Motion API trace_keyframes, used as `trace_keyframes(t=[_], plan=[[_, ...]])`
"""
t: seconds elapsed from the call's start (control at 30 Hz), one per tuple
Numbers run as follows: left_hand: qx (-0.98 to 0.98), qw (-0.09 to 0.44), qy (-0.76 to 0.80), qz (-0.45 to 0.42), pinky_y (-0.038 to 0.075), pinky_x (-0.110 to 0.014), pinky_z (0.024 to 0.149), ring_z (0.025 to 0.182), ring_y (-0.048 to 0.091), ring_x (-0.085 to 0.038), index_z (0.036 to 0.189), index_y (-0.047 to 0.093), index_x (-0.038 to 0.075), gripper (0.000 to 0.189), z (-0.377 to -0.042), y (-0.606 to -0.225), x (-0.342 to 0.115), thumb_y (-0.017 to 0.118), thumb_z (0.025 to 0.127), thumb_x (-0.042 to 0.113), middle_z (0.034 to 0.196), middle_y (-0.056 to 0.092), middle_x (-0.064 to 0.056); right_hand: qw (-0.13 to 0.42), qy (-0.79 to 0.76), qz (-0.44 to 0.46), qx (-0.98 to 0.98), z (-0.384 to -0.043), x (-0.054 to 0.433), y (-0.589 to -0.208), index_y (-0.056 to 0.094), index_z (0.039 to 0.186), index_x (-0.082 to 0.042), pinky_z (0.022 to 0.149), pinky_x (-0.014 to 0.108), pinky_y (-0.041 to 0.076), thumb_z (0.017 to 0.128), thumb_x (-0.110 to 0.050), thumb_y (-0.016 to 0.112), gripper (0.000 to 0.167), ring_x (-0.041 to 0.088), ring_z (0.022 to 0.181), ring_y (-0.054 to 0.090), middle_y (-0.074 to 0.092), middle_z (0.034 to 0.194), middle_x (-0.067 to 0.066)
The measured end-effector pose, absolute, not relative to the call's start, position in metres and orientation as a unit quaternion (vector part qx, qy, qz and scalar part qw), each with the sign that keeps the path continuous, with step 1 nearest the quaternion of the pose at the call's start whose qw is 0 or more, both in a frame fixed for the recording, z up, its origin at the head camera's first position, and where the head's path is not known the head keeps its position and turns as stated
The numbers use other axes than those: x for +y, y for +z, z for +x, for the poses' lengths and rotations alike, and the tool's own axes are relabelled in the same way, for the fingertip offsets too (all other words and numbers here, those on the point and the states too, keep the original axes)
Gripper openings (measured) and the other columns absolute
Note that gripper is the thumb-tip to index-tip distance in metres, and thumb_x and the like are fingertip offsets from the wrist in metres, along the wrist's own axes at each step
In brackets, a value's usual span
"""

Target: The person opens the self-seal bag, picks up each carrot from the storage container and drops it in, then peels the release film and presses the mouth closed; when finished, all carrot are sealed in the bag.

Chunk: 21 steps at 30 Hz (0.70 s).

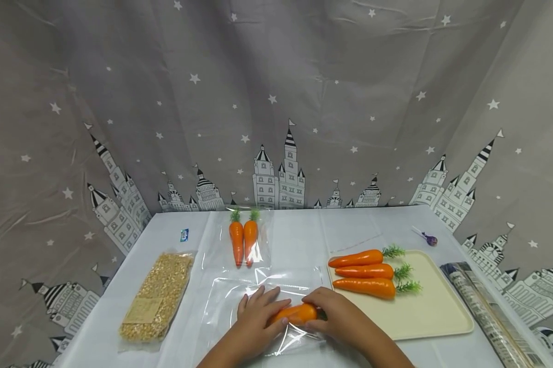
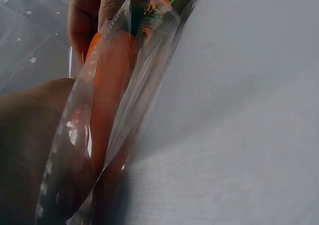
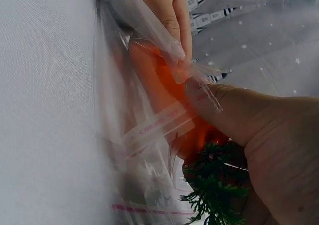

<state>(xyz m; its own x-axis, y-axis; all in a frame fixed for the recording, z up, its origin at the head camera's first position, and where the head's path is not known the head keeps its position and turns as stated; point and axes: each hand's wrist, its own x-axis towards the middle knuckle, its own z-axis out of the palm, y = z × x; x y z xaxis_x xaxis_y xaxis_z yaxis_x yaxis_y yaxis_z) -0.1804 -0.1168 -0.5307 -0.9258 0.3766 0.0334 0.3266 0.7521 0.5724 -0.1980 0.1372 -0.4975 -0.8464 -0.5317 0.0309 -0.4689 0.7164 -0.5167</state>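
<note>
An orange carrot with a dark green leafy top lies partly inside a clear plastic bag near the table's front. My left hand grips the bag around the carrot's narrower part, thumb on the near side and fingers on the far side. Around the thick end, by the leaves, my right hand holds the carrot, its thumb on the orange surface. In the right wrist view, the bag's printed sealing strip crosses the carrot. Clear film also covers the carrot in the left wrist view.
Three carrots lie on a cream tray at right. Behind the hands is a bag with two carrots. A grain packet lies left, a blue packet behind it. A lollipop and long wrapped roll are right.
</note>
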Motion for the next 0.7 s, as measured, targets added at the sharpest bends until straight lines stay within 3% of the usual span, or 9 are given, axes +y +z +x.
trace_keyframes(t=[0.23,0.43,0.57,0.7], plan=[[0.936,0.038,0.293,0.191,0.009,-0.082,0.115,0.154,0.028,-0.047,0.142,0.065,0.035,0.046,-0.181,-0.530,-0.118,0.059,0.101,0.056,0.161,0.049,-0.005,0.094,-0.269,-0.256,0.924,-0.199,0.137,-0.498,0.068,0.136,-0.018,0.105,0.046,0.055,0.088,-0.044,0.083,0.057,0.005,0.109,0.062,0.069,0.127,-0.007],[0.935,0.042,0.298,0.190,0.009,-0.083,0.115,0.154,0.027,-0.049,0.142,0.066,0.035,0.047,-0.180,-0.530,-0.117,0.057,0.102,0.058,0.161,0.048,-0.006,0.105,-0.274,-0.244,0.924,-0.201,0.144,-0.501,0.065,0.140,-0.020,0.107,0.049,0.054,0.087,-0.052,0.082,0.064,0.009,0.115,0.063,0.068,0.131,-0.007],[0.935,0.038,0.298,0.190,0.010,-0.083,0.114,0.154,0.028,-0.049,0.141,0.066,0.035,0.047,-0.181,-0.531,-0.117,0.056,0.102,0.059,0.161,0.049,-0.007,0.095,-0.273,-0.242,0.926,-0.201,0.152,-0.500,0.067,0.134,-0.020,0.103,0.048,0.056,0.086,-0.058,0.080,0.063,0.009,0.111,0.064,0.070,0.124,-0.009],[0.935,0.035,0.297,0.191,0.010,-0.083,0.114,0.153,0.028,-0.049,0.141,0.066,0.035,0.048,-0.181,-0.532,-0.117,0.055,0.102,0.060,0.161,0.049,-0.007,0.090,-0.282,-0.240,0.924,-0.201,0.156,-0.499,0.071,0.124,-0.021,0.098,0.047,0.058,0.087,-0.053,0.082,0.050,0.006,0.102,0.063,0.070,0.114,-0.012]])
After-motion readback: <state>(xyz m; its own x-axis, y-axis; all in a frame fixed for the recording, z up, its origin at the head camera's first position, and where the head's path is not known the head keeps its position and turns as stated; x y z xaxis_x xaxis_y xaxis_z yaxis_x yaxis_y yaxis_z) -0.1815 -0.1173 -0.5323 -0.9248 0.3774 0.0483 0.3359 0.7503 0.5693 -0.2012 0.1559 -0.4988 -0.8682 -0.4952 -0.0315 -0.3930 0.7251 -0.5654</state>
